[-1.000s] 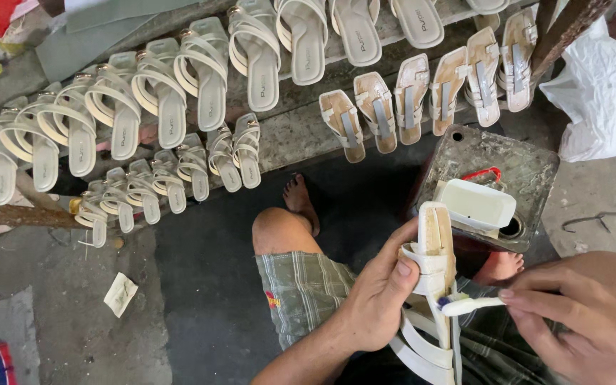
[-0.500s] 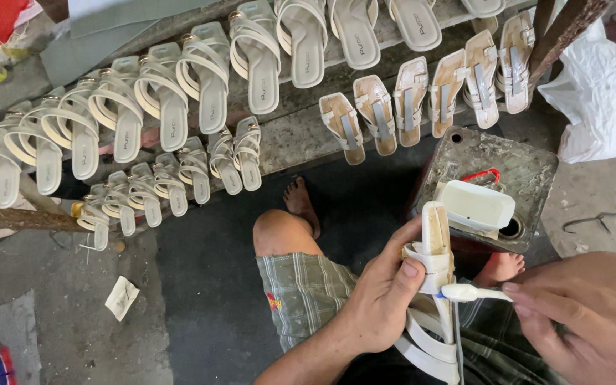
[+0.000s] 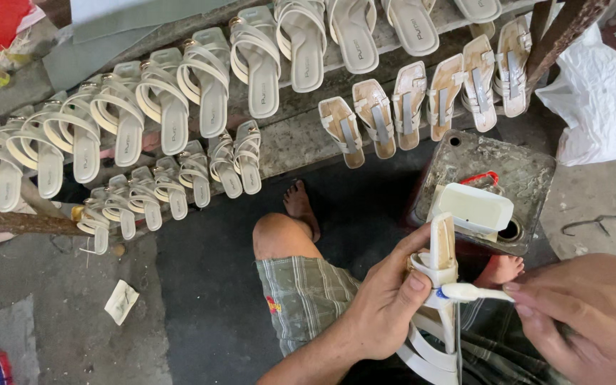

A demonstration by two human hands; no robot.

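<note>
Left hand (image 3: 379, 314) grips sandal (image 3: 440, 271); right hand (image 3: 586, 317) holds brush (image 3: 475, 292).

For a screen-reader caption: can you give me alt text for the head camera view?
A seated person's left hand holds a white strappy sandal upright while the right hand touches a small white brush to it. Ahead stands a grimy metal can, and rows of matching sandals lie on the concrete.

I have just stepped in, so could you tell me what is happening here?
A seated person holds a white strappy sandal upright in the left hand. The right hand presses a white toothbrush-like brush to its side. A grimy metal can with a white tub on top stands ahead; finished sandals lie in rows beyond.
</note>
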